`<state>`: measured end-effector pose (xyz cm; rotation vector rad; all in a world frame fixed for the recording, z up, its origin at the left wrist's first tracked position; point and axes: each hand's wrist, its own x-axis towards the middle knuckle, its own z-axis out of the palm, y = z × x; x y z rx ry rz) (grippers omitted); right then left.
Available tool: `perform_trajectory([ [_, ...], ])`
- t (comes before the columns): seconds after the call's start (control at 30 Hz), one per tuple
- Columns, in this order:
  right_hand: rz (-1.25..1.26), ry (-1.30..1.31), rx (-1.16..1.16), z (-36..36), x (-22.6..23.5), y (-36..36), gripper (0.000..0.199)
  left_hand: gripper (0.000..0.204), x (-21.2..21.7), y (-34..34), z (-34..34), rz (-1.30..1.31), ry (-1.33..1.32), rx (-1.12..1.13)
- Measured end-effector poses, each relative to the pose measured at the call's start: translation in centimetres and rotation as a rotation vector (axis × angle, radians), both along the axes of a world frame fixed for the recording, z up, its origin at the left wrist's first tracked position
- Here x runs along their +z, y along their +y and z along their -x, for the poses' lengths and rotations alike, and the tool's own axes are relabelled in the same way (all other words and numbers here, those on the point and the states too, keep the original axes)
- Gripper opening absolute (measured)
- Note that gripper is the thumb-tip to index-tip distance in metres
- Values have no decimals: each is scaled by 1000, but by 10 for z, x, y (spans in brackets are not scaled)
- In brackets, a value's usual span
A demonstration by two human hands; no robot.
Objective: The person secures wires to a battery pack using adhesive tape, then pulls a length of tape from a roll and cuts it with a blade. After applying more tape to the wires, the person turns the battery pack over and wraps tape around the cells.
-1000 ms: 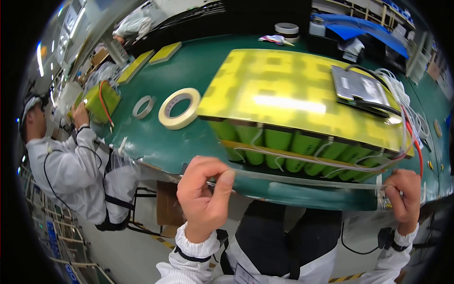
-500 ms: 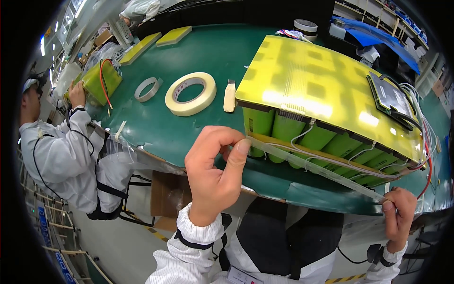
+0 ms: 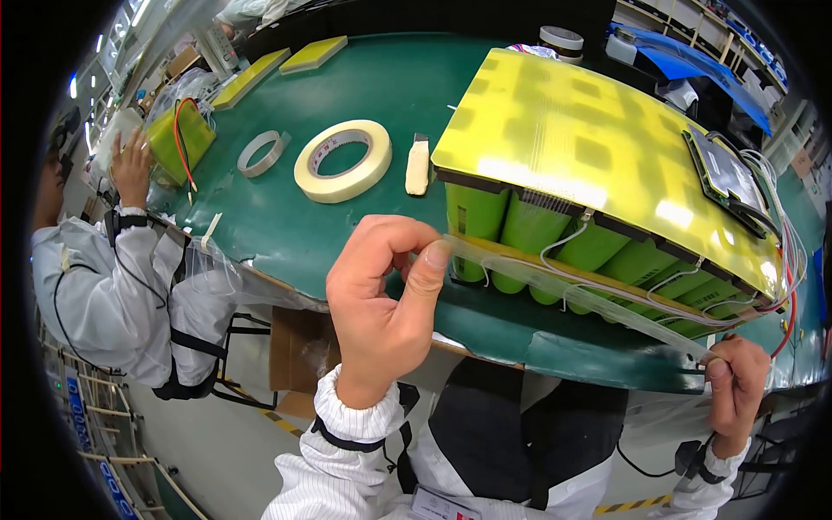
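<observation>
A strip of translucent tape is stretched between my two hands along the near side of a battery pack. My left hand pinches one end between thumb and forefinger, by the pack's left corner. The other end is pinched in my right hand, below the pack's right corner. The battery pack has a yellow top sheet, a row of green cells on its near side and thin white wires running along them. A circuit board sits on its top right. Whether the tape touches the cells I cannot tell.
On the green table lie a large cream tape roll, a narrower roll and a wrapped blade. Yellow boards lie at the back left. A co-worker sits left, beside a smaller yellow pack.
Both my hands keep hold of the stretched tape, with little shift against the pack. The view has moved slightly. The co-worker's hand has lifted off the smaller pack, its fingers now raised.
</observation>
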<state>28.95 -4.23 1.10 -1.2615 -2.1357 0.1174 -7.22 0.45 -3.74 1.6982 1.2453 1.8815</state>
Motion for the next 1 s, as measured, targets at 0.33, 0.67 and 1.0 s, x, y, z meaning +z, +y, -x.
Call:
perform_trajectory([
  [0.33, 17, -26, 1, 0, 2, 2, 20, 11, 0, 2, 0, 7, 20, 23],
  [0.67, -9, -35, 7, 2, 2, 2, 18, 11, 1, 1, -2, -26, 112, 99],
  [1.0, -20, -50, -37, 1, 3, 2, 19, 11, 0, 4, -4, -11, 45, 53],
])
